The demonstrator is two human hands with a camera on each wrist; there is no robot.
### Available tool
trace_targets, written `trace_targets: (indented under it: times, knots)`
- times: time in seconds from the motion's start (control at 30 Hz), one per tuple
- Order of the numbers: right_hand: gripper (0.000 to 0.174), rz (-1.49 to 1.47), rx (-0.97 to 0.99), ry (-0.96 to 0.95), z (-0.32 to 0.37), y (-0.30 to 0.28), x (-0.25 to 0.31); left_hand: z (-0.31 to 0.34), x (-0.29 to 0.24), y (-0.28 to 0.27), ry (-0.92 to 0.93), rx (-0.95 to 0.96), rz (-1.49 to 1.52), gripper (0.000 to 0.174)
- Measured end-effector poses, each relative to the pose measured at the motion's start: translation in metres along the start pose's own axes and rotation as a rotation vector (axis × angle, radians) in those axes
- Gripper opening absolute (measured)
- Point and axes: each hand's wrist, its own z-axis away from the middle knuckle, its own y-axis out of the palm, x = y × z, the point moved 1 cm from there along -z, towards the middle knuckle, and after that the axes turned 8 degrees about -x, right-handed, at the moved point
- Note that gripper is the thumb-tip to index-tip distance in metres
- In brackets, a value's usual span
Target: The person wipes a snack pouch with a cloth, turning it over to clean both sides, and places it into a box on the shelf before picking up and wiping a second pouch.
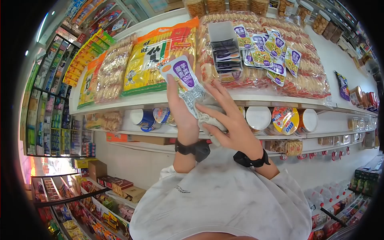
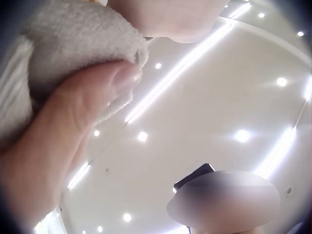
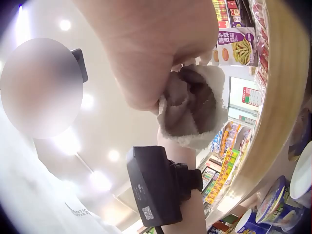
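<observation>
One white-and-purple snack packet (image 1: 186,78) lies on a person's left hand (image 1: 181,110), held across the line of the front edge of a white shelf (image 1: 326,54), left of that edge's middle, as the head view sees it. The left grip secures it, thumb over its side and fingers behind. A grey cloth (image 3: 178,124), bunched in the curled fingers of the right hand (image 1: 232,124), meets the packet's lower end.

The step in hand appears to be wiping the packet; the next move likely calls for a steady left grip while the cloth travels up toward the far end.

Toward the far edge, an opened display box (image 1: 219,30) with a row of similar packets sits on flat cracker bags (image 1: 306,76). Loose packets (image 1: 262,52) overlap in a heap to its right. A yellow bag (image 1: 148,60) lies to its left, and jars (image 1: 239,6) line the far edge.

Only the head view gives the packet's full printed face. From below, the left wrist view catches a thumb (image 2: 73,105) pressed to the cloth beneath ceiling lights; the packet cannot be made out there. The right wrist view reveals the cloth's folded hollow and a purple printed panel (image 3: 237,46) by the cracker bags; whether it is box or packet is hard to tell.
</observation>
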Motion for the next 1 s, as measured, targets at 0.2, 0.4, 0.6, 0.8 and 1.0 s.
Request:
trace_targets:
  times: [0.2,0.4,0.6,0.8,1.0]
  knots:
    - [0.053,0.078,-0.074,-0.009,-0.004,-0.001,-0.004,0.011,0.010,0.006,-0.146,0.155,-0.065,0.056]
    - [0.055,0.148,-0.170,-0.027,-0.008,-0.010,-0.011,0.029,0.021,0.010,-0.237,0.094,-0.215,0.066]
    - [0.057,0.215,-0.246,-0.029,-0.015,-0.020,-0.017,0.040,0.024,0.016,-0.349,0.146,-0.426,0.070]
    - [0.053,0.283,-0.371,0.007,-0.018,-0.027,-0.014,0.042,0.026,0.011,-0.272,0.217,-0.616,0.064]
    - [0.049,0.301,-0.360,0.039,-0.013,-0.025,-0.020,0.041,0.030,0.018,-0.268,0.156,-0.400,0.059]
